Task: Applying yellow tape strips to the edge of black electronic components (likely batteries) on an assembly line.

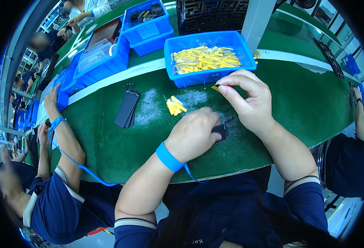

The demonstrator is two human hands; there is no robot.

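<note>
My left hand point(195, 131), with a blue wrist strap point(169, 157), is closed on a dark flat rectangular piece point(221, 131) against the green mat. A thin dark tail sticks out from the piece's upper end; my fingers cover part of it. Higher and to the right, my right hand point(248, 97) pinches a small yellow strip point(215, 88) between thumb and forefinger. A little pile of yellow strips point(176, 106) lies beyond my left hand. Further left, several similar dark flat pieces point(127, 109) lie fanned in a stack, their short tails pointing away from me.
A blue bin point(198, 78) full of yellow strips stands at the far edge, beside a pale post point(258, 22). More blue bins point(103, 68) line the far left. A co-worker's arm point(68, 132) reaches in at left; another's arm point(360, 115) shows at far right.
</note>
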